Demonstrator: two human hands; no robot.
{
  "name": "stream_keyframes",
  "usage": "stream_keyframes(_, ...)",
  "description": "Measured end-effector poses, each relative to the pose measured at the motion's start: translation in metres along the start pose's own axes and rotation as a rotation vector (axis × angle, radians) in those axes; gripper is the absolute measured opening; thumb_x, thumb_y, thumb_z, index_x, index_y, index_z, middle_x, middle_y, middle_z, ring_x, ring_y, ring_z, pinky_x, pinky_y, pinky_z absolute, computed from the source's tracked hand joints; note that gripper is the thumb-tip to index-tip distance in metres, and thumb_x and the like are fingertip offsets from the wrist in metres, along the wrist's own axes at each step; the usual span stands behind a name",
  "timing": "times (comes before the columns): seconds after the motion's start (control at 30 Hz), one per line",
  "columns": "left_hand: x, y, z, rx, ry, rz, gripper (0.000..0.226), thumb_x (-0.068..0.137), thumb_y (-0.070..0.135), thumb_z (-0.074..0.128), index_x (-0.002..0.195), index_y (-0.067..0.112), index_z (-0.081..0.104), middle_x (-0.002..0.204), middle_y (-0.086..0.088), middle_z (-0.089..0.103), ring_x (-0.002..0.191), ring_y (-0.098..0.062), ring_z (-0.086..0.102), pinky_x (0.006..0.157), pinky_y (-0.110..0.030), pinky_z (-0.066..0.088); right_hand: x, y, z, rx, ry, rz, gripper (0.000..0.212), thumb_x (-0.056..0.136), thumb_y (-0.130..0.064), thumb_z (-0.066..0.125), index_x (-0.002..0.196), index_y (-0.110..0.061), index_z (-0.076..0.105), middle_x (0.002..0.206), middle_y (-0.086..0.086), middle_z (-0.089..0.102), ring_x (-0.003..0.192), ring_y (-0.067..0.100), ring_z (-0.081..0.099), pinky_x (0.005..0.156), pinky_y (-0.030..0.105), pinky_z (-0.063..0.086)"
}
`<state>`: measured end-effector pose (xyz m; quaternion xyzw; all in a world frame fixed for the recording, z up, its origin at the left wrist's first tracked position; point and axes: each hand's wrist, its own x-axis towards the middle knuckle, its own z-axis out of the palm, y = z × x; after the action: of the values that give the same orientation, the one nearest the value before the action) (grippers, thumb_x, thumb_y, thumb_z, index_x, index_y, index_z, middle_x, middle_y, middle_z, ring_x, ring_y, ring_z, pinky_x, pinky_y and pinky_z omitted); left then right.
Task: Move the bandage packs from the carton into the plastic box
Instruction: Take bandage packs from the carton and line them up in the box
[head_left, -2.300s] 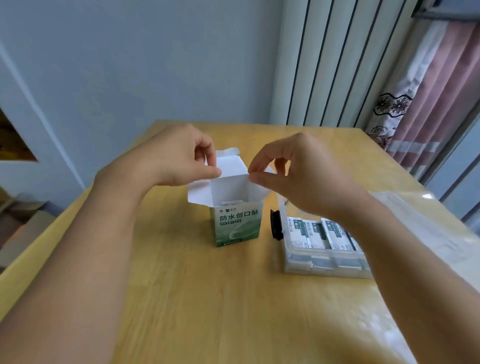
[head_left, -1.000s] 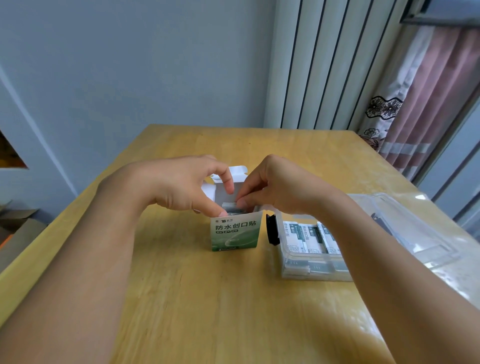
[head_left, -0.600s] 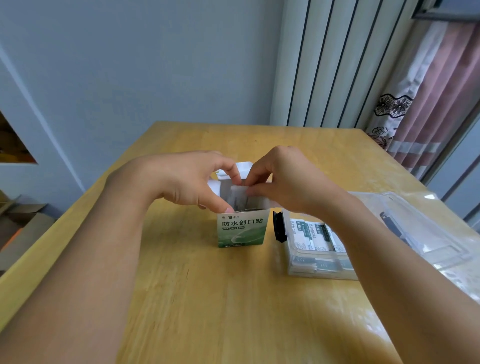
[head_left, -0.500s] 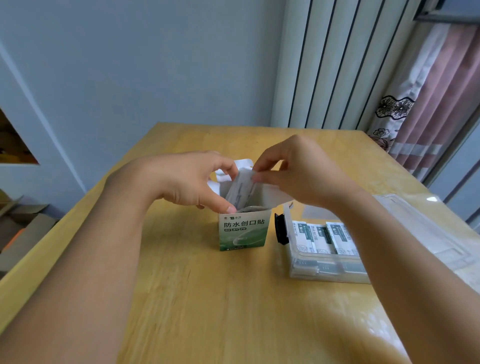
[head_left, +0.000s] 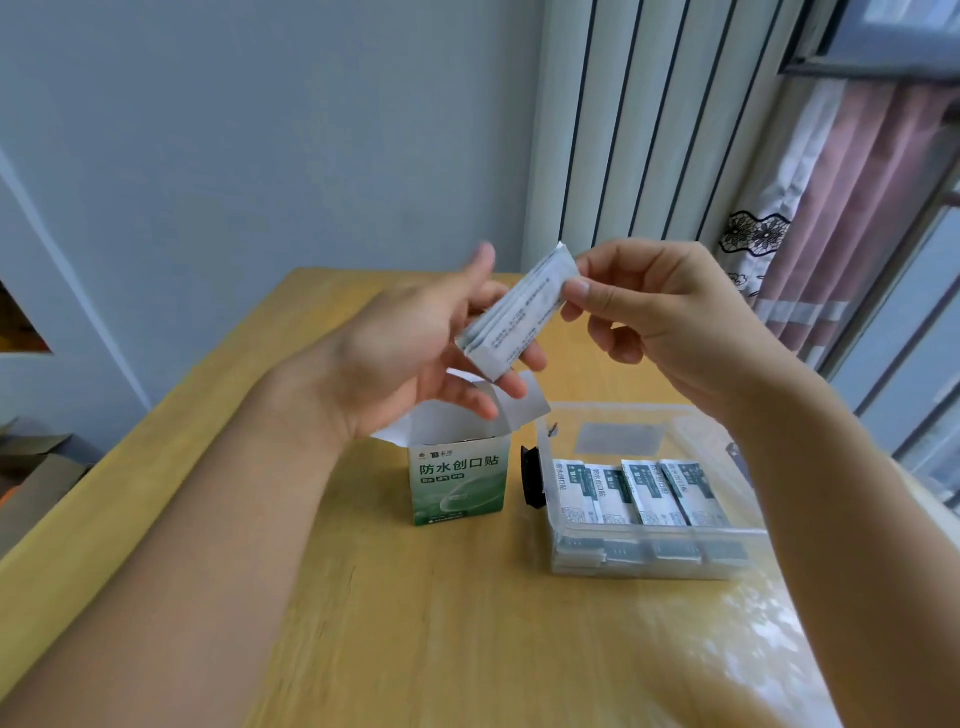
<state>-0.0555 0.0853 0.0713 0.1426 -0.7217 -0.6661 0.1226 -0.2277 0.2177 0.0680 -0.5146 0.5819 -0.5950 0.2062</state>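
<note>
Above the carton (head_left: 458, 480), right hand (head_left: 654, 317) pinches a bandage stack (head_left: 519, 312); left hand (head_left: 415, 348), fingers apparently loose, supports it. Square the stack, then lay it flat in the plastic box (head_left: 649, 564).

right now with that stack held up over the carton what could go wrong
1. The right hand pinches only the top end of the bandage packs; loose ones may fan out and drop.
2. The open left hand hovers over the carton and could knock it over.
</note>
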Motion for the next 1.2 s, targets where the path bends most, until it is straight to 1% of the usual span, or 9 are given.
stream_keyframes(0.2, 0.009, -0.01, 0.012, -0.042, 0.048, 0.033, 0.056, 0.104, 0.05, 0.036, 0.114, 0.006, 0.069, 0.078, -0.005, 0.059, 0.056, -0.011, 0.043, 0.045, -0.021, 0.033, -0.006, -0.005, -0.01, -0.111, 0.049, -0.046, 0.005, 0.092, -0.01, 0.069, 0.09, -0.006, 0.07, 0.075, 0.011, 0.068, 0.054, 0.018, 0.052, 0.043, 0.026, 0.038)
stream_keyframes(0.43, 0.014, -0.011, 0.015, -0.069, 0.223, 0.094, 0.051, 0.102, 0.05, 0.043, 0.104, 0.004, 0.066, 0.076, -0.008, 0.06, 0.055, -0.012, 0.045, 0.044, -0.021, 0.037, -0.01, -0.012, 0.001, -0.409, 0.074, -0.312, 0.008, 0.086, -0.012, 0.078, 0.081, -0.015, 0.073, 0.062, -0.013, 0.064, 0.051, 0.006, 0.054, 0.047, 0.023, 0.042)
stream_keyframes(0.6, 0.014, -0.009, 0.023, -0.789, 0.163, -0.058, 0.08, 0.091, 0.069, 0.049, 0.136, 0.003, 0.049, 0.115, -0.019, 0.07, 0.1, -0.028, 0.072, 0.079, -0.035, 0.062, -0.014, -0.008, 0.022, -0.837, 0.329, -0.819, 0.01, 0.087, -0.006, 0.074, 0.077, -0.005, 0.076, 0.075, 0.005, 0.069, 0.058, 0.018, 0.06, 0.051, 0.033, 0.05)
stream_keyframes(0.67, 0.01, -0.007, 0.032, -0.92, 0.058, -0.044, 0.077, 0.097, 0.066, 0.037, 0.137, 0.002, 0.052, 0.11, -0.016, 0.072, 0.095, -0.025, 0.072, 0.073, -0.031, 0.062, -0.014, 0.0, 0.032, -0.967, 0.379, -0.927, 0.014, 0.088, -0.006, 0.071, 0.075, -0.006, 0.076, 0.076, 0.007, 0.069, 0.06, 0.025, 0.061, 0.049, 0.036, 0.048)
stream_keyframes(0.77, 0.011, -0.009, 0.046, -0.931, 0.109, -0.039, 0.058, 0.107, 0.05, 0.028, 0.124, 0.006, 0.062, 0.083, -0.006, 0.071, 0.067, -0.015, 0.07, 0.057, -0.023, 0.058, -0.015, 0.006, 0.044, -1.093, 0.299, -0.85, 0.012, 0.08, -0.008, 0.071, 0.07, -0.013, 0.075, 0.072, 0.002, 0.065, 0.065, 0.025, 0.056, 0.046, 0.035, 0.045)
stream_keyframes(0.9, 0.016, -0.019, 0.049, -0.873, 0.209, -0.111, 0.044, 0.108, 0.043, 0.032, 0.116, 0.012, 0.063, 0.079, -0.005, 0.063, 0.063, -0.015, 0.059, 0.055, -0.023, 0.054, -0.016, -0.008, 0.032, -0.972, -0.074, -0.484, 0.019, 0.077, -0.038, 0.073, 0.085, -0.023, 0.079, 0.086, -0.006, 0.064, 0.08, 0.012, 0.056, 0.064, 0.031, 0.049)
stream_keyframes(0.97, 0.016, -0.023, 0.047, -0.832, 0.176, -0.122, 0.045, 0.108, 0.044, 0.033, 0.114, 0.011, 0.063, 0.073, -0.004, 0.057, 0.057, -0.012, 0.049, 0.053, -0.023, 0.045, -0.017, -0.015, 0.021, -0.863, -0.05, -0.379, 0.035, 0.079, -0.045, 0.075, 0.106, -0.024, 0.076, 0.1, -0.011, 0.065, 0.088, 0.003, 0.058, 0.072, 0.017, 0.047)
stream_keyframes(1.07, 0.016, -0.025, 0.05, -0.74, 0.106, -0.105, 0.053, 0.107, 0.046, 0.031, 0.117, 0.009, 0.067, 0.069, 0.0, 0.051, 0.054, -0.01, 0.042, 0.046, -0.02, 0.034, -0.016, -0.021, 0.008, -0.914, 0.005, -0.21, 0.061, 0.083, -0.047, 0.073, 0.139, -0.03, 0.055, 0.12, -0.019, 0.061, 0.097, 0.0, 0.059, 0.079, 0.015, 0.05)
stream_keyframes(1.2, 0.014, -0.025, 0.059, -0.647, 0.043, -0.067, 0.05, 0.107, 0.046, 0.03, 0.124, 0.013, 0.063, 0.07, -0.001, 0.053, 0.054, -0.01, 0.042, 0.044, -0.02, 0.032, -0.018, -0.021, 0.007, -0.813, -0.073, -0.089, 0.041, 0.096, -0.037, 0.06, 0.136, -0.027, 0.059, 0.104, -0.015, 0.07, 0.084, -0.001, 0.068, 0.077, 0.025, 0.058)
